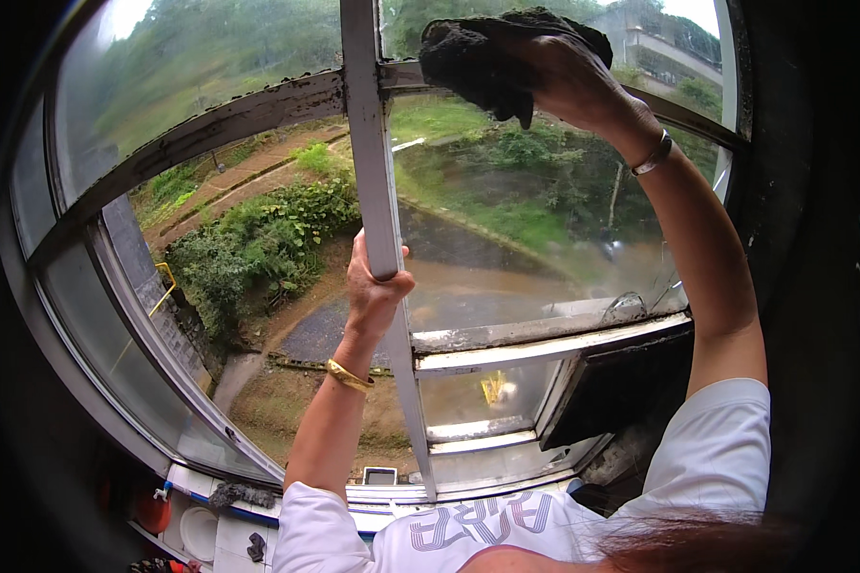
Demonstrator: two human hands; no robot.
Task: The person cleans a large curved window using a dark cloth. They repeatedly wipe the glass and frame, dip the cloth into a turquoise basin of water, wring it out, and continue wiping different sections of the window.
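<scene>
My right hand [580, 86] grips a dark, bunched cloth [480, 61] against the upper right window pane, over the horizontal frame bar. The cloth hides part of that bar and pane. Lower and to the left, my left hand [378, 290] is closed around the white vertical window post [370, 157], thumb in front. Left of the post the middle section stands open to the outside. Below my right arm, glass fills the pane [502, 236] right of the post. The painted crossbar [236, 118] is stained and flaking.
A sliding sash [150, 344] stands at the left. On the tiled ledge at lower left lie a grey fluffy duster [241, 495] and a small dark rag [256, 547], near a white basin [199, 533] and a red container [153, 511]. A dark panel [616, 387] is at lower right.
</scene>
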